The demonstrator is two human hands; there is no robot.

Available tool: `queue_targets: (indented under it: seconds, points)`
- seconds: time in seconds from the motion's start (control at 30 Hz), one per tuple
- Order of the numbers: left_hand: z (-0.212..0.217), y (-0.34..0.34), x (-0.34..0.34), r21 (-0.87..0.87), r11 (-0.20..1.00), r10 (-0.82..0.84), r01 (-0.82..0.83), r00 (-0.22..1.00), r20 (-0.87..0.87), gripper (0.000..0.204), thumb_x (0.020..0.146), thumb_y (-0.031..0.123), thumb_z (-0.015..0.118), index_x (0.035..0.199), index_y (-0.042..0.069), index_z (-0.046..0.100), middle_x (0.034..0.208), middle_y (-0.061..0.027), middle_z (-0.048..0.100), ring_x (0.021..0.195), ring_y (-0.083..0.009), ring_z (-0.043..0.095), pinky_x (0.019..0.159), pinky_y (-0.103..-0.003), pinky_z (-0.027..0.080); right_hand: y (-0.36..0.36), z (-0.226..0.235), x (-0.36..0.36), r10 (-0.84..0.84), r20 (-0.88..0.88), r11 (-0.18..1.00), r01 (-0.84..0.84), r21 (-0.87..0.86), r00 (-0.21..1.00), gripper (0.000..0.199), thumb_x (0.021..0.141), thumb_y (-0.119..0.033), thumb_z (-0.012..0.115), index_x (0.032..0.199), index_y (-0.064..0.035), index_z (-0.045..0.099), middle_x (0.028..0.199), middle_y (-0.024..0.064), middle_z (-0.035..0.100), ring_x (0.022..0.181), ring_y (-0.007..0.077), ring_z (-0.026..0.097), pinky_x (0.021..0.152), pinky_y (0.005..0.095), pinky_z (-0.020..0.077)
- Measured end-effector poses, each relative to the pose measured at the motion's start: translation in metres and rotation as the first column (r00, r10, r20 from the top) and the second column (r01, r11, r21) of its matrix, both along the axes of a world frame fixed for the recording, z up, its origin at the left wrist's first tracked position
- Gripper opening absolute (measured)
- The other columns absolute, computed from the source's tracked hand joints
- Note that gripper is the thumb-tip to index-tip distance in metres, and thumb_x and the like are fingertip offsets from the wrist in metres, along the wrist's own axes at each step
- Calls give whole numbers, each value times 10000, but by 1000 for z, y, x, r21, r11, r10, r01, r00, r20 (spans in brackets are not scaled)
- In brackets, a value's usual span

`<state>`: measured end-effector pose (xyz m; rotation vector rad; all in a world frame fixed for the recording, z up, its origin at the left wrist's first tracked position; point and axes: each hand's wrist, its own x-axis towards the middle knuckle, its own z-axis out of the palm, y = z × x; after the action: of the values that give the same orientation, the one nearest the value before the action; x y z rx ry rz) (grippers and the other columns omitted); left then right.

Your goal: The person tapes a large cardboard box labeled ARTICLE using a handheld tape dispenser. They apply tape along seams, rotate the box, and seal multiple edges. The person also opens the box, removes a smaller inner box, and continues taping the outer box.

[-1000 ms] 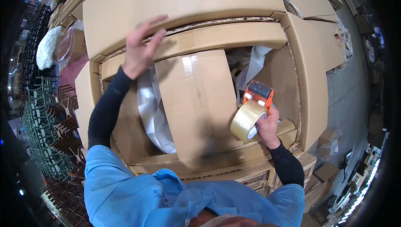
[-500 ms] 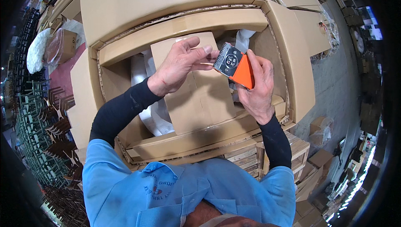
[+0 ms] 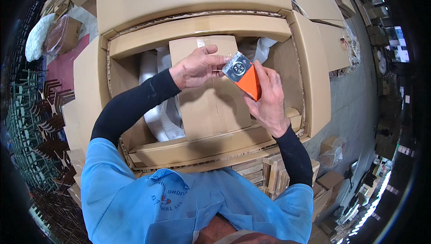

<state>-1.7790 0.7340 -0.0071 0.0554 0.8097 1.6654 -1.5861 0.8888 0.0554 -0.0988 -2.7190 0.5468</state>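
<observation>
— Nearest us, our right hand [image 3: 268,100] is wrapped around the orange tape dispenser [image 3: 246,76], fingers closed on its body, holding it just above the inner cardboard box [image 3: 211,105].

— And our left hand [image 3: 195,67]?

— Its thumb and forefinger are pinched together at the dispenser's mouth, on what looks like the tape's loose end; the tape itself is too thin to make out.

— So how do we do this well?

— We judge it best to keep the dispenser steady in the right hand, draw the end out straight with the left, and land it flat along the box's seam.

— Beyond the hands?

— White wrapping [image 3: 155,96] lies beside the box, all inside the big open carton [image 3: 310,64], with more cartons [image 3: 63,35] farther off.

— What has changed?

— Half a second ago the hands met much as now. A second ago they were well apart: left hand spread on the far flap, right holding the dispenser low with its roll showing.
</observation>
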Motion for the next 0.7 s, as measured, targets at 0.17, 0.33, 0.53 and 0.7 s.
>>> queue_targets:
  seconds: [0.17,0.33,0.53,0.7]
  points:
    - [-15,8,-47,-112,992,1,-61,879,-477,597,900,36,745,1283,-126,316,1005,-184,732,883,-209,714,753,-325,573,-20,1,-21,-47,159,945,96,-314,986,824,732,-146,824,1447,-19,434,1172,209,611,1037,378,646,893,437,532]
    - [-3,31,-100,-204,971,-119,-125,485,-866,354,856,33,757,1115,-112,565,897,-171,744,814,-177,700,766,-298,558,-30,1,-40,-141,207,866,222,-447,968,833,725,-250,813,1427,-30,421,1233,264,630,1098,422,646,917,459,527]
    - [-22,46,-147,-199,883,-207,-424,27,-978,532,852,103,726,1284,-161,563,993,-162,762,819,-178,732,768,-311,573,-37,5,-41,-184,284,872,290,-394,941,857,726,-296,806,1436,-20,414,1178,252,660,1077,418,656,923,463,523]
    - [-49,40,-143,36,870,-287,-492,-566,-773,158,822,126,654,944,54,723,852,-161,720,842,-329,716,772,-450,571,-59,-6,-39,-164,293,884,272,-380,942,824,726,-261,793,1421,-13,426,1229,256,630,1098,421,639,923,482,519]
